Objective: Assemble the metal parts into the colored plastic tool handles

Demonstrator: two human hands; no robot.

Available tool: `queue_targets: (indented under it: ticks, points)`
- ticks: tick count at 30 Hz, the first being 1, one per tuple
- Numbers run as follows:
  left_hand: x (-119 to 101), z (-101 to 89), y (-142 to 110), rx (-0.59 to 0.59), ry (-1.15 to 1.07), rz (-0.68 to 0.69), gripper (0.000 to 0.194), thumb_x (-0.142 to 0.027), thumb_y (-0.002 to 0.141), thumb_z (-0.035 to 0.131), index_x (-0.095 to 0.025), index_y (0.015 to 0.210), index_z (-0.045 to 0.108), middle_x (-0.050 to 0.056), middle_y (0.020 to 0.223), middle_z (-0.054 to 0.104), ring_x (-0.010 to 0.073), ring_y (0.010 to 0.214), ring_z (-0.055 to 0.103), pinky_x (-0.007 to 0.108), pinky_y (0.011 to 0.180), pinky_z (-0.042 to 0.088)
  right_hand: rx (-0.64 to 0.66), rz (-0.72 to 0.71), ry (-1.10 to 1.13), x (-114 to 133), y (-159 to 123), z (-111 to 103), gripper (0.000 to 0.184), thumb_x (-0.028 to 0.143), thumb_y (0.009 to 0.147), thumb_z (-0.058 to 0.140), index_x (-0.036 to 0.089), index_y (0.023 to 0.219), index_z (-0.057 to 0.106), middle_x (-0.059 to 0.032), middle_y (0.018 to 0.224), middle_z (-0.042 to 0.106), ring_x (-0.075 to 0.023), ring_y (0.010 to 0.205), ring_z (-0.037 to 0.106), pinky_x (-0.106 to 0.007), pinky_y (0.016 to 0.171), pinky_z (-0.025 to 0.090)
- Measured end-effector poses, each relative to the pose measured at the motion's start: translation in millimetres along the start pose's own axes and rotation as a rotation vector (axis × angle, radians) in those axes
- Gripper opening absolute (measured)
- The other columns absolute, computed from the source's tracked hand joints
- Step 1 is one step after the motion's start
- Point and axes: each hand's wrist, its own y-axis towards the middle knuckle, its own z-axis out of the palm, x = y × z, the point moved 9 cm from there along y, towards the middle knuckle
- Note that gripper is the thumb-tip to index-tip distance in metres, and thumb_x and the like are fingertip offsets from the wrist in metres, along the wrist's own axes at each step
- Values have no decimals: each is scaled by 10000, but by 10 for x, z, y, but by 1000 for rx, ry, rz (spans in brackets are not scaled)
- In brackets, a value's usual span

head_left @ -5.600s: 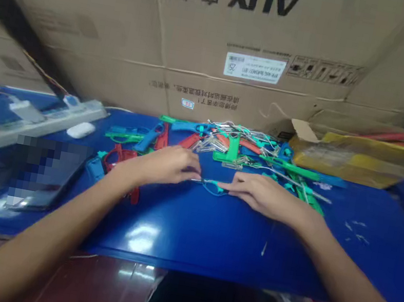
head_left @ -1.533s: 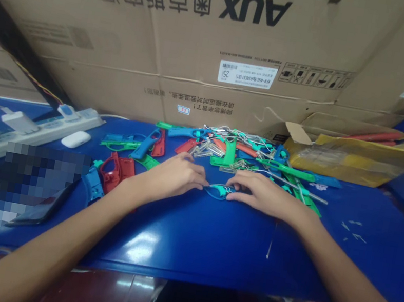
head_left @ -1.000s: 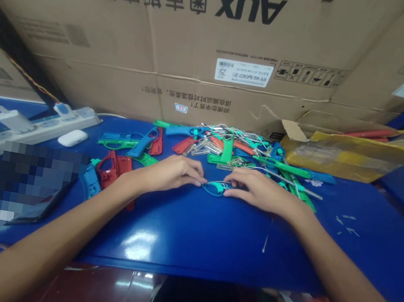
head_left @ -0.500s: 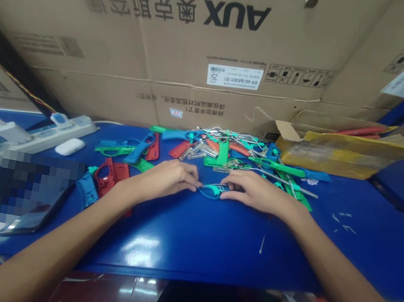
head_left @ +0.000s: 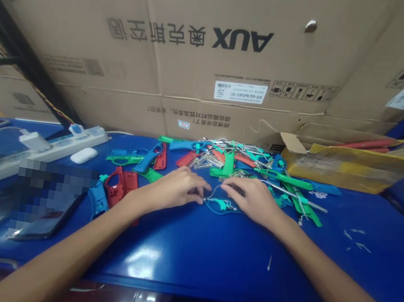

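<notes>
My left hand [head_left: 175, 188] and my right hand [head_left: 250, 201] rest on a blue table [head_left: 208, 251], fingertips facing each other. Between them lies a small teal plastic tag with a thin wire loop [head_left: 219, 205]. The left fingers are pinched together at the wire's left end. The right fingers are curled over the tag's upper right side, touching it. Just behind the hands lies a heap of red, green, blue and teal plastic tags with wires [head_left: 238, 165].
Several red and blue tags [head_left: 119, 186] lie left of my left hand. A white power strip [head_left: 45, 152], a white earbud case [head_left: 84, 154] and a dark phone [head_left: 44, 212] sit at the left. A large cardboard box [head_left: 217, 65] walls the back; a yellow-wrapped carton [head_left: 348, 164] lies right.
The view has tilted, so everything sits a little lower in the frame. My hands have stayed on the teal tag; the right hand has curled more over it and the wire loop shows above it.
</notes>
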Motion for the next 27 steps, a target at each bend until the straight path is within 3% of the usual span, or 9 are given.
queue_targets:
  ticks: [5, 13, 21, 27]
  points:
    - [37, 45, 1, 5, -73, -3, 230, -237, 935, 670, -175, 1155, 680, 41, 930, 774, 165, 806, 717, 311, 780, 502, -76, 89, 151, -18, 40, 90, 245, 384, 984, 543, 219, 993, 724, -15, 802, 757, -159, 680, 662, -300, 662, 462]
    - [62, 77, -25, 49, 16, -89, 95, -280, 938, 673, -198, 984, 676, 12, 993, 726, 170, 915, 649, 349, 931, 393, -120, 58, 89, 21, 16, -5, 177, 363, 947, 614, 221, 930, 719, 7, 808, 732, -128, 652, 599, -263, 620, 398]
    - [-77, 63, -40, 43, 93, -4, 117, -267, 990, 603, -213, 1087, 642, 17, 1024, 708, 178, 972, 629, 355, 946, 327, 17, 56, 89, 20, -18, 133, 170, 356, 959, 582, 218, 958, 683, 1, 791, 744, -137, 646, 631, -266, 620, 398]
    - [-142, 72, -46, 49, 172, 87, 177, -267, 1020, 549, -237, 1129, 685, 21, 1012, 691, 175, 973, 613, 361, 982, 312, 48, 91, 98, -37, -28, 157, 184, 369, 969, 553, 224, 951, 665, 13, 751, 735, -128, 595, 609, -270, 602, 384]
